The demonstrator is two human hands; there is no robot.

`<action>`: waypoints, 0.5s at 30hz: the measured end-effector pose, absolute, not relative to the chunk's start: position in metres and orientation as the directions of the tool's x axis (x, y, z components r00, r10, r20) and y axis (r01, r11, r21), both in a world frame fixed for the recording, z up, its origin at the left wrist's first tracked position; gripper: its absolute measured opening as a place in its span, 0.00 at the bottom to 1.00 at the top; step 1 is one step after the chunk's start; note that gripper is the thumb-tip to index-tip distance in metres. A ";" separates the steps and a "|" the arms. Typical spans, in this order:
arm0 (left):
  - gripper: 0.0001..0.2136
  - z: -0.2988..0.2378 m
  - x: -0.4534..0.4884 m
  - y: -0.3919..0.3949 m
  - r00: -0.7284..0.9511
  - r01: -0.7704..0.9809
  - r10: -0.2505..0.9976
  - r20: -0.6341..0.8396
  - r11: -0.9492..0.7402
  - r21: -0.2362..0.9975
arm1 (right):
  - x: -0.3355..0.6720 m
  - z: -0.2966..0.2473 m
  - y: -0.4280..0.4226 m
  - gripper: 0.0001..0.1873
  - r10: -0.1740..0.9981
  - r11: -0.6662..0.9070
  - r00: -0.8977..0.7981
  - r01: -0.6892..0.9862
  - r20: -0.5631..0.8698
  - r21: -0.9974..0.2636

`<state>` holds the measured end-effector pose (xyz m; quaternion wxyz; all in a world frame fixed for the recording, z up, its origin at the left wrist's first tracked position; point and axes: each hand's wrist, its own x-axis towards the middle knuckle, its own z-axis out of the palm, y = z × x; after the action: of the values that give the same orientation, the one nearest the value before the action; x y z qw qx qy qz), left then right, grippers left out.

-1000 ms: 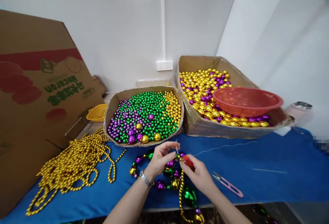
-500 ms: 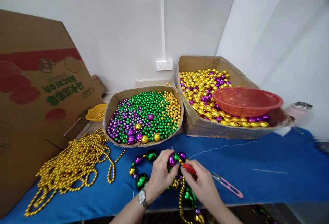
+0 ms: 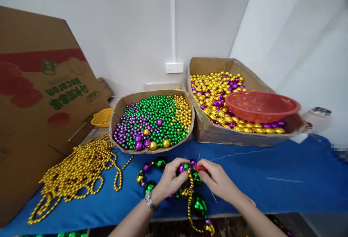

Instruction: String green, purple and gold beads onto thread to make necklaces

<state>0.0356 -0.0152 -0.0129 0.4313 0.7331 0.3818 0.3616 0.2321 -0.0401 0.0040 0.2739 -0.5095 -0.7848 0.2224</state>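
My left hand is closed in a pinch on a bead necklace of green, purple and gold balls lying on the blue cloth. My right hand pinches a small red tool against the same spot of the necklace. A thin white thread runs off to the right from between the hands. A gold bead strand hangs over the table's front edge beside a large green ball.
A cardboard tray of small green, purple and gold beads stands behind the hands. A bigger box of gold and purple balls holds a red basket. A heap of gold bead strands and a large carton lie left.
Both hands dropped from a raised position to the cloth, then slid slightly right. The pink snips on the cloth are now hidden behind my right hand.
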 end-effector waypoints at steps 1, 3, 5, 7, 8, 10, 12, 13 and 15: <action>0.13 -0.012 0.036 -0.015 0.449 0.258 0.874 0.186 -0.326 0.909 | 0.233 0.004 -0.036 0.14 0.917 0.394 -0.337 0.693 0.211 -0.604; 0.13 -0.012 0.037 -0.014 0.444 0.273 0.881 0.166 -0.309 0.911 | 0.232 0.003 -0.029 0.16 0.914 0.403 -0.341 0.711 0.219 -0.576; 0.12 -0.012 0.038 -0.013 0.437 0.279 0.886 0.153 -0.296 0.914 | 0.231 0.001 -0.025 0.17 0.913 0.408 -0.339 0.726 0.228 -0.553; 0.12 -0.012 0.038 -0.013 0.434 0.284 0.889 0.146 -0.288 0.914 | 0.230 0.001 -0.023 0.18 0.908 0.419 -0.341 0.740 0.244 -0.526; 0.12 -0.011 0.038 -0.014 0.435 0.287 0.889 0.142 -0.287 0.914 | 0.230 0.000 -0.022 0.18 0.905 0.426 -0.342 0.746 0.253 -0.512; 0.12 -0.010 0.038 -0.014 0.437 0.294 0.889 0.138 -0.286 0.912 | 0.230 0.001 -0.022 0.18 0.897 0.440 -0.348 0.757 0.270 -0.484; 0.12 -0.008 0.039 -0.015 0.440 0.296 0.887 0.138 -0.288 0.911 | 0.231 0.001 -0.022 0.18 0.889 0.453 -0.356 0.767 0.286 -0.453; 0.12 -0.008 0.039 -0.015 0.441 0.295 0.887 0.138 -0.289 0.911 | 0.231 0.002 -0.022 0.18 0.885 0.460 -0.361 0.773 0.294 -0.437; 0.12 -0.007 0.039 -0.014 0.443 0.294 0.885 0.141 -0.292 0.910 | 0.232 0.003 -0.021 0.17 0.876 0.472 -0.369 0.785 0.309 -0.402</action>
<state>0.0390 -0.0144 -0.0066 0.4365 0.7287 0.4045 0.3390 0.2322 -0.0215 0.0032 0.2453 -0.5051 -0.8222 0.0935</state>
